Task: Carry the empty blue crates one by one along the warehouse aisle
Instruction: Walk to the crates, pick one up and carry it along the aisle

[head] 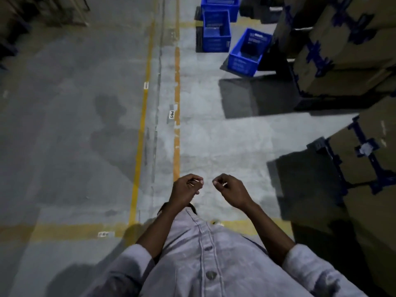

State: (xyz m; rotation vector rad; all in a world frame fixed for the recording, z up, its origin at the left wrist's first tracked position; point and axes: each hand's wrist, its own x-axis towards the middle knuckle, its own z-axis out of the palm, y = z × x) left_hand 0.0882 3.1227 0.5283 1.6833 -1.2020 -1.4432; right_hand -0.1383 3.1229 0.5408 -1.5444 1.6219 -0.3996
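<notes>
Left hand [185, 189] and right hand [232, 190] are hovering side by side, not touching, in front of the grey shirt [205, 258], fingers loosely curled inward and gripping nothing. The blue crates are sitting well ahead on the right side of the aisle: the nearest crate [248, 52] is tilting just beside the strapped cardboard boxes [347, 50], the middle crate [216, 31] is standing upright behind it, and the far crate [219, 5] is running off the top edge. A yellow floor line [176, 129] is running from near the hands toward the crates.
</notes>
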